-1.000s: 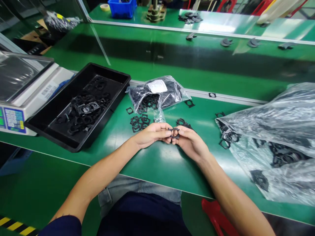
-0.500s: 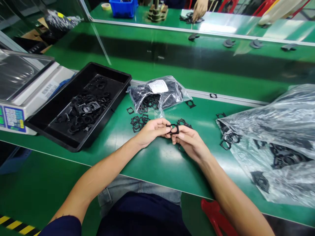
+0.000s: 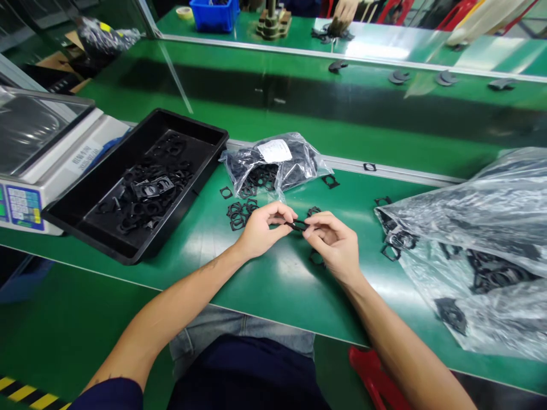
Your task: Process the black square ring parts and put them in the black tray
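Between my two hands is a small black plastic ring-shaped part (image 3: 298, 226), tilted so that it shows nearly edge-on. My left hand (image 3: 264, 229) pinches its left end with thumb and fingers. The right end is gripped by my right hand (image 3: 335, 244). Left of my left hand lies a loose cluster of similar black rings (image 3: 240, 214) on the green table. A few more rings lie behind and under my right hand, partly hidden by it. Behind my hands rests a clear plastic bag (image 3: 294, 165) full of black parts, with a white label.
A black tray (image 3: 188, 196) with many black parts stands at left, against a weighing scale (image 3: 25, 199). At right spreads a large clear bag (image 3: 482, 210) of parts. Beyond the metal rail (image 3: 350, 164), another person's hand (image 3: 344, 12) touches black parts at the far bench.
The ring in my hands has turned from face-on to nearly edge-on. My right hand has rotated, its fingers now more curled around the ring's right end.
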Available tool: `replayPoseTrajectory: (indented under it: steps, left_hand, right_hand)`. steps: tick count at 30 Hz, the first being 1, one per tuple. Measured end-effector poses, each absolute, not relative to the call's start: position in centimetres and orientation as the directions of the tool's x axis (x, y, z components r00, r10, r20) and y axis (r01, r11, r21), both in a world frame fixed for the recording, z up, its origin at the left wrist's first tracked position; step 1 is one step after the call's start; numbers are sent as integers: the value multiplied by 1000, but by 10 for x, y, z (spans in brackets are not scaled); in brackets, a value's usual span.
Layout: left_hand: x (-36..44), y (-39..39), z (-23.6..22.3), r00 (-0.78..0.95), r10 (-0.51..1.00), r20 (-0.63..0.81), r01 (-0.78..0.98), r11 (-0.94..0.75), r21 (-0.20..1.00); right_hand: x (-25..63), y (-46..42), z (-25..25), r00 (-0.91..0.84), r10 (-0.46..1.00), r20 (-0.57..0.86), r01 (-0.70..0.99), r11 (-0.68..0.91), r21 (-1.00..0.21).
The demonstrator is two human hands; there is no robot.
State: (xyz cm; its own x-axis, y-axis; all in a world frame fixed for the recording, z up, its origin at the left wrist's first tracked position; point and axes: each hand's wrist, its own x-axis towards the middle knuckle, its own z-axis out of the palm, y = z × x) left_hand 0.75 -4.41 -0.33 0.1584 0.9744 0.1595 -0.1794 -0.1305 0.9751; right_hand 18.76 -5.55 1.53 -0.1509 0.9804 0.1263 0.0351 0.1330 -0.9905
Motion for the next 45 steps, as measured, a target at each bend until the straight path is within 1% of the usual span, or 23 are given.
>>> replayPoseTrajectory:
  steps: [5, 9, 12, 17, 21, 25, 29, 31, 33, 34, 36, 37, 39, 42, 43, 45]
  left_hand:
    - [8, -44, -5, 159, 970, 182, -165, -156, 974]
    - [9, -45, -6, 176, 972, 156, -142, -132, 981]
    - [10, -45, -6, 195, 971, 136, -109, -116, 987]
    - [11, -45, -7, 207, 967, 149, -69, -137, 988]
    - [12, -46, -7, 200, 967, 155, -61, -146, 987]
    - [12, -47, -6, 189, 969, 162, -44, -156, 987]
    - [12, -48, -6, 185, 968, 172, -22, -171, 985]
    - [13, -48, -8, 169, 970, 174, -11, -175, 985]
    - [12, -47, -7, 143, 973, 182, 17, -186, 982]
    - [11, -47, -5, 126, 974, 191, 43, -197, 979]
    - [3, -45, 4, 93, 971, 220, 130, -231, 964]
    - [-4, -45, 11, 79, 968, 239, 190, -250, 950]
    - [-24, -46, 29, 62, 958, 279, 330, -283, 900]
    - [-69, -51, 57, -10, 934, 358, 590, -284, 756]
    - [-86, -52, 64, -59, 921, 384, 683, -244, 688]
    - [-122, -56, 74, -143, 896, 420, 832, -121, 541]
  right_hand:
    - [188, -56, 13, -139, 963, 232, 90, 245, -965]
    - [188, -60, 16, -138, 934, 329, 201, 352, -914]
    - [188, -62, 19, -141, 919, 367, 279, 393, -877]
    - [189, -61, 20, -175, 859, 480, 391, 509, -767]
    - [190, -60, 19, -192, 822, 537, 427, 562, -708]
    - [189, -61, 19, -194, 816, 544, 413, 571, -710]
    - [189, -63, 20, -210, 845, 492, 414, 533, -738]
    - [192, -61, 20, -217, 863, 456, 388, 505, -771]
    - [197, -55, 20, -193, 886, 422, 383, 464, -798]
    - [201, -51, 19, -163, 897, 411, 407, 441, -800]
    - [211, -41, 15, -86, 911, 403, 520, 386, -762]
    - [215, -36, 12, -62, 916, 396, 591, 353, -725]
    - [222, -28, 5, -76, 933, 352, 723, 294, -625]
    - [225, -23, -5, -164, 948, 272, 841, 278, -465]
    - [224, -23, -7, -191, 947, 260, 854, 291, -431]
    - [223, -23, -9, -227, 937, 265, 856, 322, -404]
